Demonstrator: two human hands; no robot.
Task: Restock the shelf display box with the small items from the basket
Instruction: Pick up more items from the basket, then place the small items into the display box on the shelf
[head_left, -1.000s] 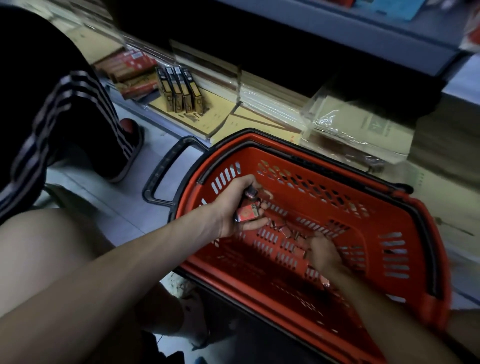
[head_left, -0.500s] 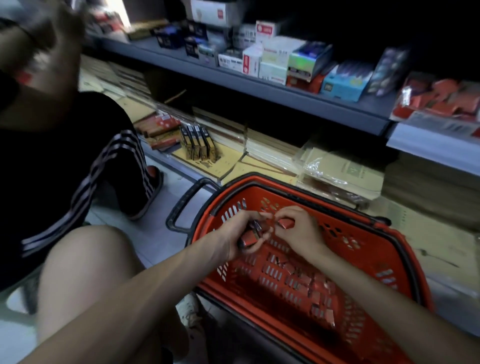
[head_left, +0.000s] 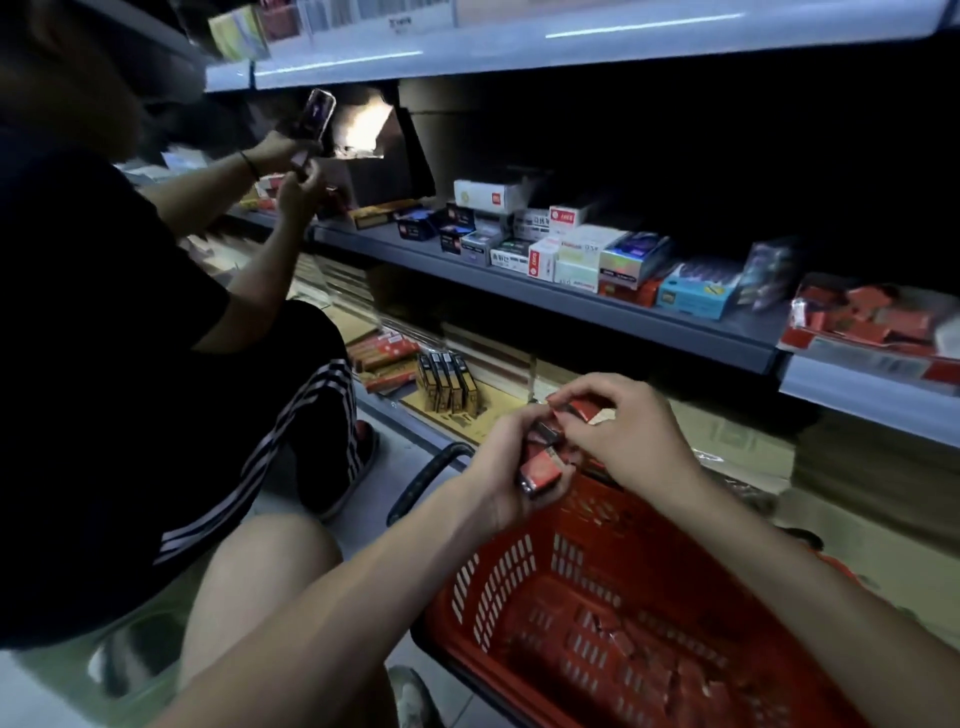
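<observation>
Curling around a few small red packets (head_left: 543, 470), the left hand (head_left: 498, 478) holds them above the red basket (head_left: 498, 587). The right hand (head_left: 628, 441) pinches another packet (head_left: 584, 410) just beside. The display box (head_left: 872, 327) sits on the shelf (head_left: 623, 316), well apart.

Nothing legible for you: print on the shelf boxes (head_left: 566, 244) and the price strip (head_left: 353, 13) is too blurred to read.

Left of the frame: another person (head_left: 104, 312) crouching in striped shorts (head_left: 291, 441), phone (head_left: 318, 111) raised at upper left. Centre: small boxes (head_left: 576, 249) crowded in a row. Below: upright dark packs (head_left: 448, 382).
</observation>
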